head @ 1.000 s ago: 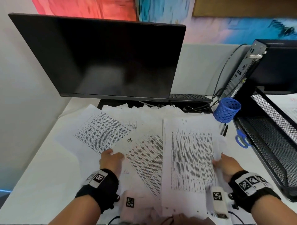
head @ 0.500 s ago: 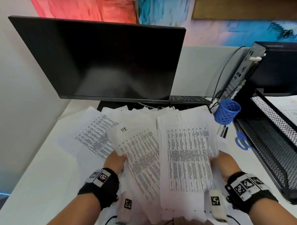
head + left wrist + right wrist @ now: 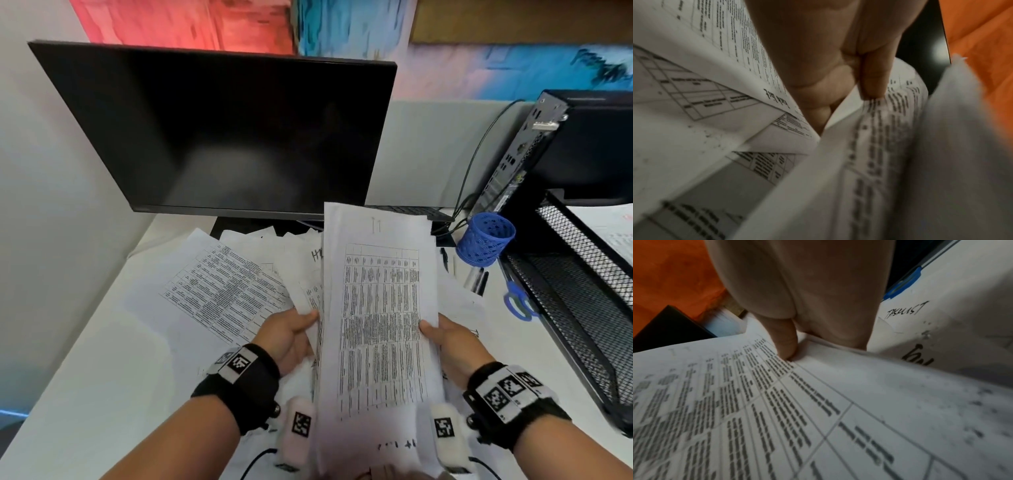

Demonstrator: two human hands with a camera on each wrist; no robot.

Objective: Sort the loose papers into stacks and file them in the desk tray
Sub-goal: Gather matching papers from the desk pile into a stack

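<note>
I hold a stack of printed papers (image 3: 378,322) raised off the desk in front of the monitor. My right hand (image 3: 442,337) pinches its right edge, thumb (image 3: 785,340) on the top sheet (image 3: 777,410). My left hand (image 3: 291,330) pinches a second bunch of sheets (image 3: 308,281) tucked against the stack's left side; the thumb (image 3: 873,78) presses printed paper (image 3: 879,146). More loose sheets (image 3: 222,287) lie spread on the desk. The black mesh desk tray (image 3: 575,294) stands at the right, with paper on its upper tier (image 3: 613,229).
A black monitor (image 3: 233,137) stands behind the papers. A blue mesh pen cup (image 3: 484,240), pens (image 3: 476,279) and blue-handled scissors (image 3: 519,301) lie between the papers and the tray. A black computer case (image 3: 548,147) with cables stands at the back right.
Both hands have come together and lifted. The left bunch, which lay fanned to the left, now sits against the right stack, and the stack stands higher.
</note>
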